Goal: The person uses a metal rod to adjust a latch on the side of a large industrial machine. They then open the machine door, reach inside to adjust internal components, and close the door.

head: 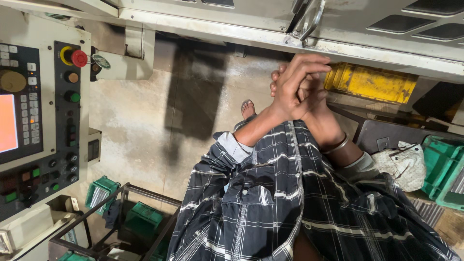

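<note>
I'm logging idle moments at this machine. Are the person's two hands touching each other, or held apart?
Touching. The head view shows the left hand wrapped over the right hand, clasped together with no gap, in front of the checked shirt.

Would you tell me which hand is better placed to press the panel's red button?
Probably the left hand. Both hands are clasped together, empty, but the panel with its red button stands on the person's left, so the right hand would have to cross over.

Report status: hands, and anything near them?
Left hand and right hand clasped together, holding nothing. Yellow container just beyond. Control panel off left, untouched.
</note>
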